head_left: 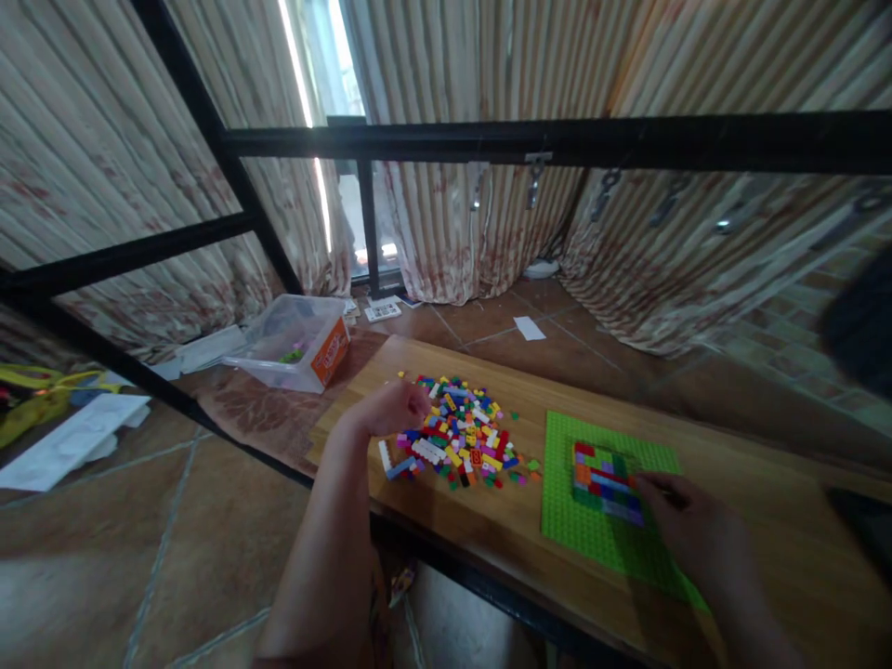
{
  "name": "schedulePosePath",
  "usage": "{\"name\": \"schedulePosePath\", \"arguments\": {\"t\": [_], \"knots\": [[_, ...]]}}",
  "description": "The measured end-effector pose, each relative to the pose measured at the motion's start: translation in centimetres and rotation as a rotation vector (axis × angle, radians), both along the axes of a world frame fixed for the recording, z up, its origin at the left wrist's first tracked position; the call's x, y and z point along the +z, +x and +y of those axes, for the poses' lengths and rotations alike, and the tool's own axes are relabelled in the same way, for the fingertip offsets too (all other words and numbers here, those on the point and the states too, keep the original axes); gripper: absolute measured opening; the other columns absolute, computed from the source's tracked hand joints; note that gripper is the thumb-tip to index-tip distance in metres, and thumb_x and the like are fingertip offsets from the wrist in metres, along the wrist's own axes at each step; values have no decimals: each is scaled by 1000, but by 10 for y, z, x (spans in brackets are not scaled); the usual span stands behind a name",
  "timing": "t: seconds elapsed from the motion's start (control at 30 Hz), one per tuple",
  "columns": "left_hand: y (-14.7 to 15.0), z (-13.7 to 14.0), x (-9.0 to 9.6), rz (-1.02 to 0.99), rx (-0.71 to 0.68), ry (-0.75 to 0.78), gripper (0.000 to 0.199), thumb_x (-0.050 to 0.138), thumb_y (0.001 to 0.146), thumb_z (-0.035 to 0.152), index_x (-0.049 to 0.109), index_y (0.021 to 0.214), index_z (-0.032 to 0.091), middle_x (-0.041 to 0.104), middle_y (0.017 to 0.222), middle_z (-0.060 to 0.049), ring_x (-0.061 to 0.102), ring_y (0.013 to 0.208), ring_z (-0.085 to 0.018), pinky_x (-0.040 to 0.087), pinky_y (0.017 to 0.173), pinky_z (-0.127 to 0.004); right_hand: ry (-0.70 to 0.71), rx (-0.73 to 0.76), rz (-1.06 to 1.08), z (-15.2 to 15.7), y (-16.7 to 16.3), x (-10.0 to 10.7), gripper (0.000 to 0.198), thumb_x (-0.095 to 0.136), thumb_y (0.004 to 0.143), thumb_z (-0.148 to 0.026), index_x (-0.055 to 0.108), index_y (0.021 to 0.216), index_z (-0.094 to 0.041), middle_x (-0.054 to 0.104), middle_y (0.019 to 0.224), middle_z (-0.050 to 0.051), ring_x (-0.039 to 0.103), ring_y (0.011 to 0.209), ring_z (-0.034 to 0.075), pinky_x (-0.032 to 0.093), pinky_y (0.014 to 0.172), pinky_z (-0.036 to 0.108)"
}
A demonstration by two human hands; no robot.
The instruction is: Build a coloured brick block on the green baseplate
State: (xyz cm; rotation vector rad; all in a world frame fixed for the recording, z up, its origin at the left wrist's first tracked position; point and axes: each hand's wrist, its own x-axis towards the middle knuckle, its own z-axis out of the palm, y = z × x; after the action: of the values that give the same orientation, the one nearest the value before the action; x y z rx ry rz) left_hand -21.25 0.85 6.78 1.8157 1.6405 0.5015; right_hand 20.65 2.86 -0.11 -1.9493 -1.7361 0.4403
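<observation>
A mixed pile of toy building bricks in many colours lies on a wooden tabletop. My left hand hovers at the pile's left side with its fingers curled closed; what they hold, if anything, is hidden. To the right lies a green baseplate. On it stands a low block of joined bricks in red, orange, green, blue and purple. At the right edge of this block is my right hand, thumb and fingers pinched together. Whether a small brick is between them cannot be made out.
The wooden table has a dark object at its right end. A clear plastic bin with an orange label stands on the floor behind left. Black metal bars cross in front of curtains. White trays lie at left.
</observation>
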Motion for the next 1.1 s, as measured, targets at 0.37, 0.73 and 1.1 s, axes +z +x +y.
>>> {"name": "schedulePosePath", "arguments": {"t": [0.37,0.73,1.1], "knots": [[12,-3,-7,276,28,-71,10,63,52,9,64,59,16,52,53,4,43,53,-10,26,50,-22,-21,41,-12,0,-2,-1,42,53,72,-57,73,82,-21,72,76,9,66,67,27,49,62,38],[9,-3,2,-144,-54,75,12,62,72,27,63,73,15,61,65,1,53,60,-12,37,55,-21,139,-22,39,-3,-20,8,38,50,76,-50,71,82,-19,72,83,11,64,68,25,47,64,37],[135,12,-22,-765,16,-13,20,67,73,33,59,78,16,63,70,0,58,63,-11,46,61,-23,53,290,879,-29,-109,28,33,61,81,-47,67,99,-19,68,83,5,60,73,17,48,68,30]]}}
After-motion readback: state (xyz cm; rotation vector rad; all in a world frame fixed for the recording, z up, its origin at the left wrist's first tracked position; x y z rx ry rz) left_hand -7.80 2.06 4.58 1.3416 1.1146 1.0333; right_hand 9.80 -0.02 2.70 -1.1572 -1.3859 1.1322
